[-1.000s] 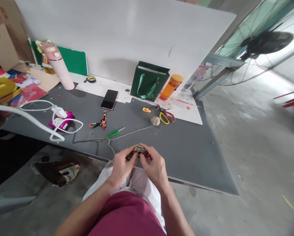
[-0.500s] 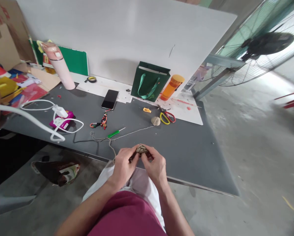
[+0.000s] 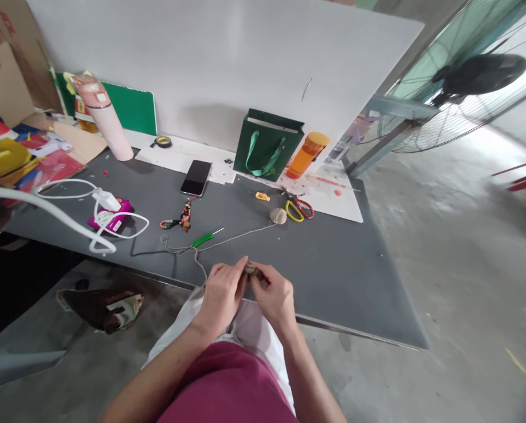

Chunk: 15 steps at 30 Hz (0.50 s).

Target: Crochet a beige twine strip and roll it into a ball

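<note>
At the table's front edge, both my hands are closed on a small knotted piece of beige cord (image 3: 251,269), pinched between thumbs and fingers. My left hand (image 3: 220,294) covers its left side, and my right hand (image 3: 277,295) grips the right side. Fingers hide most of the piece. A loose grey-beige cord (image 3: 196,257) runs from beside my left hand up onto the table. From there a thin strand leads to a round ball of cord (image 3: 278,216). Near the strand lies a green-handled tool with a thin metal shaft (image 3: 202,239). Scissors with yellow and red handles (image 3: 299,210) lie beside the ball.
A phone (image 3: 196,177) with a beaded strap (image 3: 184,218) lies mid-table. Behind stand a green paper bag (image 3: 267,144), an orange bottle (image 3: 307,155) and a pink bottle (image 3: 107,123). White cables and a magenta box (image 3: 121,218) are at left; a fan (image 3: 478,79) stands right.
My hands have turned the knotted piece and drawn slightly closer together, so less of it shows. My left fingers now reach up past its side. The things on the table have stayed put.
</note>
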Each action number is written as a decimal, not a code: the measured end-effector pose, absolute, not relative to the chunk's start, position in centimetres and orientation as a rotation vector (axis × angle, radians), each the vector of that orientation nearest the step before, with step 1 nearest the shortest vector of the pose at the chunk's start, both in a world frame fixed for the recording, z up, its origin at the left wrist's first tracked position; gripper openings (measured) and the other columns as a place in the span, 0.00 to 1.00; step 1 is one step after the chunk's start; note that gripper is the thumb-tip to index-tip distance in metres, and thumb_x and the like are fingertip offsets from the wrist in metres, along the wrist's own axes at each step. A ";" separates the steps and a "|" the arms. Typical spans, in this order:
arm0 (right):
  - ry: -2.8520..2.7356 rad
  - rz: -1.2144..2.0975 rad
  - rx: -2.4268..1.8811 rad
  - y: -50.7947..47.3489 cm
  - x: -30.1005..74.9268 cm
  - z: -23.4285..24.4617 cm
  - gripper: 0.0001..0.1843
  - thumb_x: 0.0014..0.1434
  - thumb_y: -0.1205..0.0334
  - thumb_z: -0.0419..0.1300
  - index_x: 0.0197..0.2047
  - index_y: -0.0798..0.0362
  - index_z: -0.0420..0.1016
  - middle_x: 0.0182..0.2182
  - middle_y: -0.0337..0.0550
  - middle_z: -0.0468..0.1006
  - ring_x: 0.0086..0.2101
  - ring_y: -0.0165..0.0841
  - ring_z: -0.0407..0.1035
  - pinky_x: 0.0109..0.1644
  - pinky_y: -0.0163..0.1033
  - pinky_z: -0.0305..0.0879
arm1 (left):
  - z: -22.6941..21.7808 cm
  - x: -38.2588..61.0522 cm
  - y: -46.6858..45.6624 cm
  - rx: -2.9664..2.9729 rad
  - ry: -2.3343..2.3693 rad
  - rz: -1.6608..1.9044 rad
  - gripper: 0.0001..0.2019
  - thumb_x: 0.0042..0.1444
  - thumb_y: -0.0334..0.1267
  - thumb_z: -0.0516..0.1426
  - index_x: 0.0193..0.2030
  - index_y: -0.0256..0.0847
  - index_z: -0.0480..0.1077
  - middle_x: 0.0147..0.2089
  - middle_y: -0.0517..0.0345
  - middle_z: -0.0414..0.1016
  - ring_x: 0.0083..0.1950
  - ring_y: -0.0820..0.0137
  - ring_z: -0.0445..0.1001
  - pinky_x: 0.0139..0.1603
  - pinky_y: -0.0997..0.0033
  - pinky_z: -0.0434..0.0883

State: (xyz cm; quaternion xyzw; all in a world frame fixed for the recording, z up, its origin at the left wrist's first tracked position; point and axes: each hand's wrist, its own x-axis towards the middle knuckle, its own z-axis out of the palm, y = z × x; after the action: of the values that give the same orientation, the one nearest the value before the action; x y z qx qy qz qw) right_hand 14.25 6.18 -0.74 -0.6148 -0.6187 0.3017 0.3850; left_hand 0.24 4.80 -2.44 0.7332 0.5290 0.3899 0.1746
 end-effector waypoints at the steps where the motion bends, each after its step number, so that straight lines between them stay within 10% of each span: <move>1: -1.492 0.831 -1.570 6.3 14.2 -0.7 0.16 0.53 0.62 0.57 0.40 0.51 0.84 0.33 0.45 0.86 0.30 0.37 0.78 0.38 0.40 0.75 | -2.5 0.2 4.8 2.055 1.497 1.117 0.18 0.69 0.31 0.51 0.63 0.37 0.70 0.40 0.47 0.83 0.40 0.60 0.80 0.50 0.54 0.75; 15: -1.114 1.160 -1.533 6.8 14.2 -1.2 0.15 0.50 0.53 0.63 0.33 0.56 0.82 0.22 0.42 0.80 0.22 0.33 0.72 0.25 0.35 0.66 | -2.0 0.2 4.7 1.660 1.416 1.090 0.19 0.73 0.40 0.46 0.58 0.40 0.75 0.50 0.50 0.85 0.48 0.64 0.83 0.50 0.68 0.79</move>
State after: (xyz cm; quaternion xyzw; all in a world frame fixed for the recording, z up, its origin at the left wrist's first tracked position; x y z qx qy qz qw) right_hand 14.21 6.78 -1.22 -0.6184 -0.4493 0.4678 0.4438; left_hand 0.24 4.70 -2.00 0.6392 0.5450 0.4195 0.3441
